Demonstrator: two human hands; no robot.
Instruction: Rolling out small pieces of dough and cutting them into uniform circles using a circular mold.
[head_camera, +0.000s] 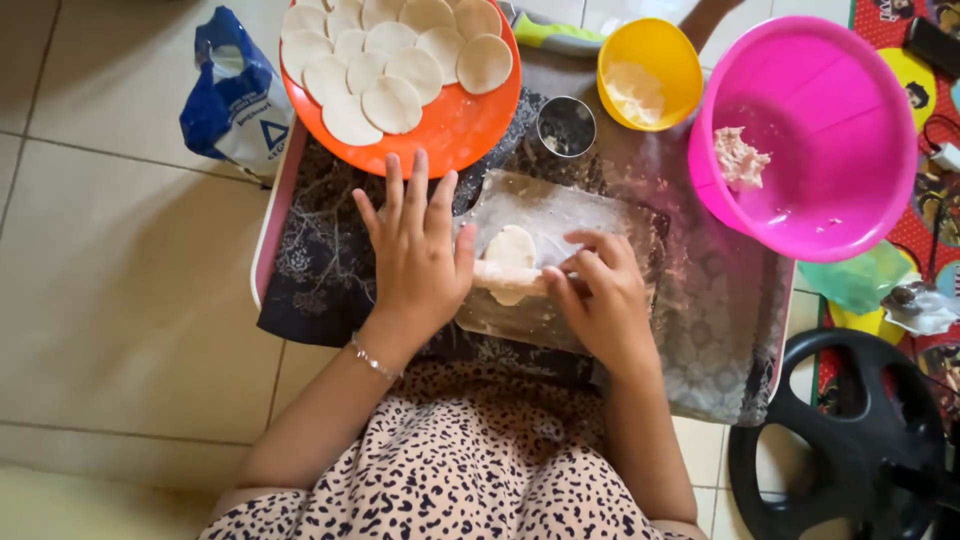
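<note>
A small flat round of pale dough lies on a clear plastic sheet over a dark patterned cloth. A pale rolling pin lies across the dough. My left hand is flat with fingers spread, its palm pressing on the pin's left end. My right hand has its fingers curled over the pin's right end. An orange plate just beyond my left hand holds several thin dough discs.
A pink bowl with a lump of dough stands at the right. Near it are a yellow bowl and a small round metal cutter. A blue-and-white bag sits on the floor tiles at left. A black wheel lies lower right.
</note>
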